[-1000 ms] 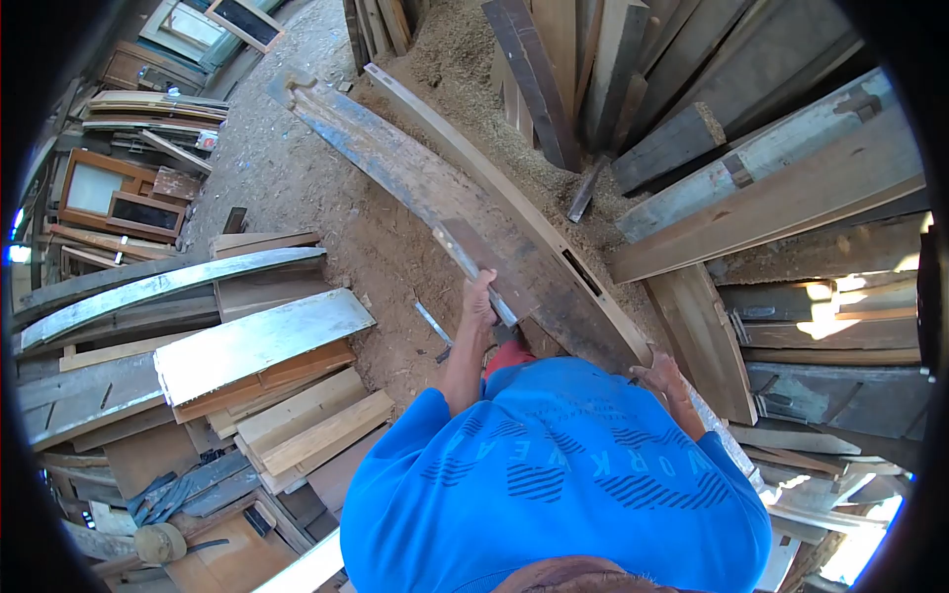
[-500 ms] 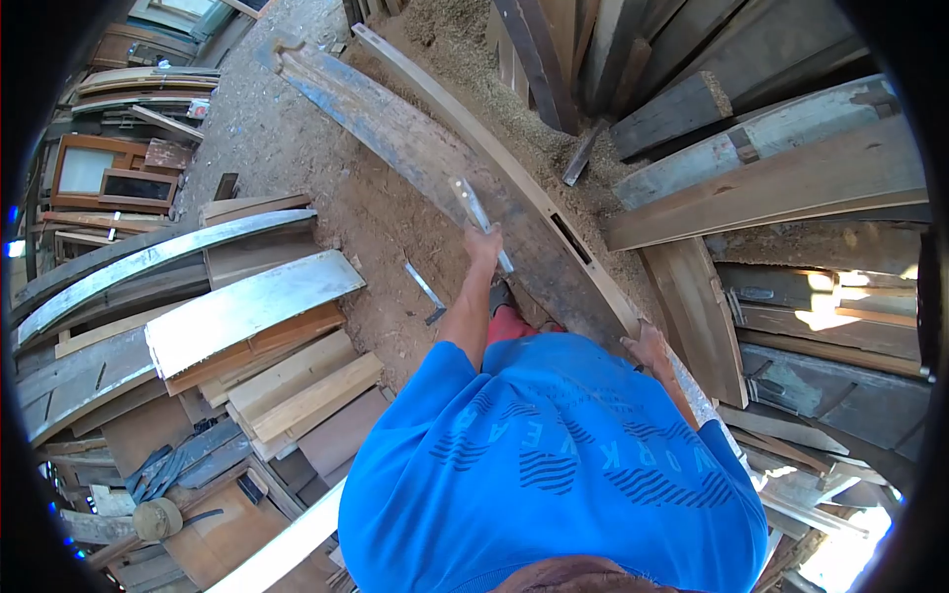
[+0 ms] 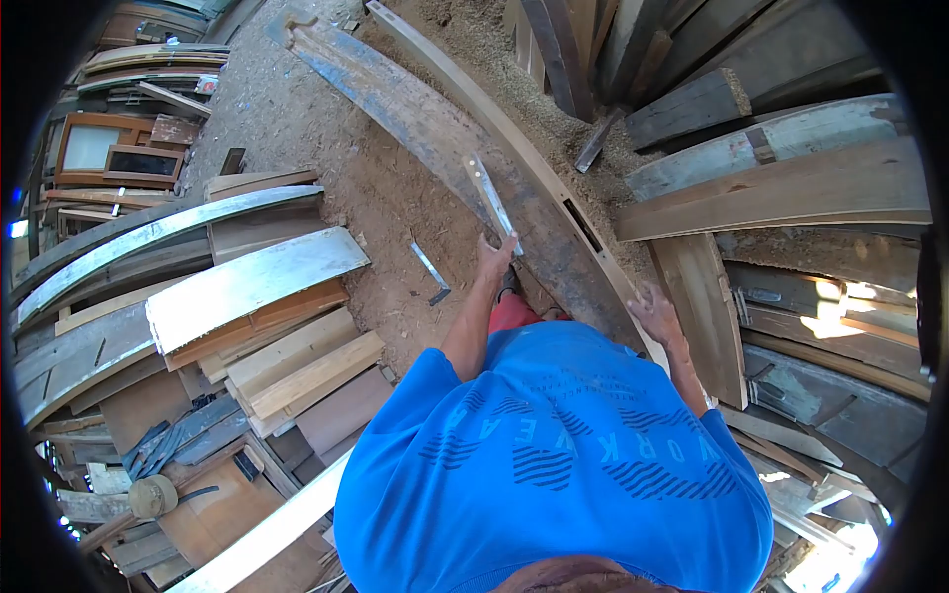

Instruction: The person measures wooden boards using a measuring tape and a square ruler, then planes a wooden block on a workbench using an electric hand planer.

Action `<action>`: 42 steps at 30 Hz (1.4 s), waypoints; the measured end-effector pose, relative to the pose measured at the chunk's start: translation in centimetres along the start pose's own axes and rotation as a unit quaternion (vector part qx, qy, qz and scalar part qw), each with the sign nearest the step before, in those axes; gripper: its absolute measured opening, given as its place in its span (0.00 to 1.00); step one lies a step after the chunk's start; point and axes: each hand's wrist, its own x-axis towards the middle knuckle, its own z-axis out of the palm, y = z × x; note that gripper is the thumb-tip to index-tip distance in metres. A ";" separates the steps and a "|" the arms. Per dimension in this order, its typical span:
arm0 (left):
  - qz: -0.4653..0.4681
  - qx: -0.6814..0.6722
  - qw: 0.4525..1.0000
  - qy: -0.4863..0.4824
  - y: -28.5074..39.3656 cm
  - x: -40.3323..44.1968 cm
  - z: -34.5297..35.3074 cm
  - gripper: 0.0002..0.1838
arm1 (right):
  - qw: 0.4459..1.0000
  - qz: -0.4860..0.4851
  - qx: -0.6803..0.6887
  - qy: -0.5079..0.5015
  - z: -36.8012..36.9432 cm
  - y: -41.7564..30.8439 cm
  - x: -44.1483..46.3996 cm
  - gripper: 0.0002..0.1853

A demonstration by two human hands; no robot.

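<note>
slip-and-roll risk

left hand (image 3: 495, 259) at lower end of pale bar (image 3: 487, 193), over plank (image 3: 405, 114); can't tell if clasped. right hand (image 3: 656, 314) at slotted rail (image 3: 524, 150) along plank's edge, grasp unclear. judged: a loose hold could drop the bar; a knock could roll the rail.

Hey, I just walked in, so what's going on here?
Someone in a blue shirt is working at a slotted beam that lies along the right edge of a wide board. The left hand holds a narrow bar near its lower end. The right hand is at the beam's near end, though whether it grips is hard to tell. A light-bladed tool lies on the ground to the left, by the stacked planks.
</note>
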 end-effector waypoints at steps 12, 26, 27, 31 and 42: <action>-0.044 -0.203 0.960 -0.188 1.9 -0.4 -3.7 0.36 | 0.990 -0.001 -0.144 0.000 -0.8 -4.1 1.2 0.34; -0.016 -0.540 0.776 -0.325 8.1 -7.6 -5.8 0.38 | 0.984 -0.066 -0.164 0.026 -0.3 -10.5 4.2 0.29; -0.014 -0.550 0.770 -0.323 8.3 -8.0 -6.0 0.37 | 0.982 -0.085 -0.168 0.031 -0.2 -11.0 4.4 0.30; 0.048 -0.496 0.808 -0.314 8.8 -8.5 -7.6 0.34 | 0.974 -0.137 -0.172 0.057 0.5 -15.2 5.4 0.29; 0.346 -0.021 0.938 0.024 10.8 -0.8 -13.8 0.52 | 0.967 -0.196 0.060 -0.155 12.8 -32.6 11.9 0.37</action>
